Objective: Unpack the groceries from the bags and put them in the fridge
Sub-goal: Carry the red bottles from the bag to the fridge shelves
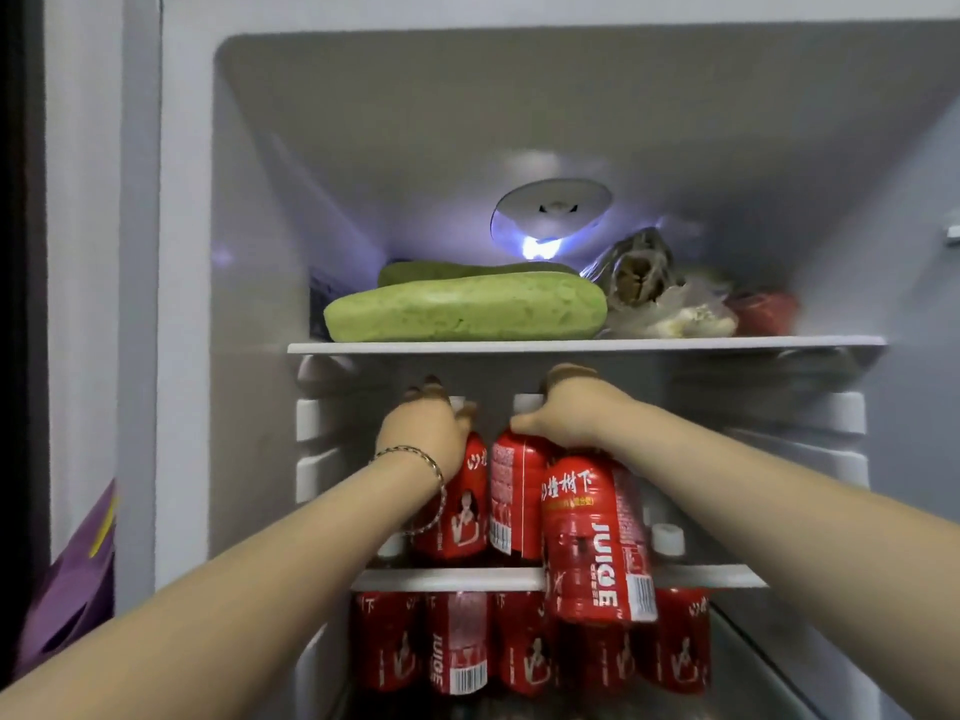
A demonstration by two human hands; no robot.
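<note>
Two-handed, loading red juice bottles into the fridge (249,252) and, by the look of it, filling the middle shelf (457,579) at this stage of the unpacking. Gripping the left bottle (462,511) around its shoulder with the left hand (421,433), fingers curling over the top; standing it upright, seemingly on the shelf and set back from the edge. Clasping the neck of the front bottle (597,548) in the right hand (571,413), holding it in the air ahead of the shelf lip, base hanging below the edge and not yet resting on anything. Pressing the thumb against the middle bottle (517,501) just beside it; hard telling whether gripping that one too. Judging the next move as calling for raising the front bottle over the lip, then sliding it back to the right of the middle bottle, ducking under the top shelf (571,347) bearing green gourds (467,314). Not touching the full row of bottles (457,641) on the level beneath.
</note>
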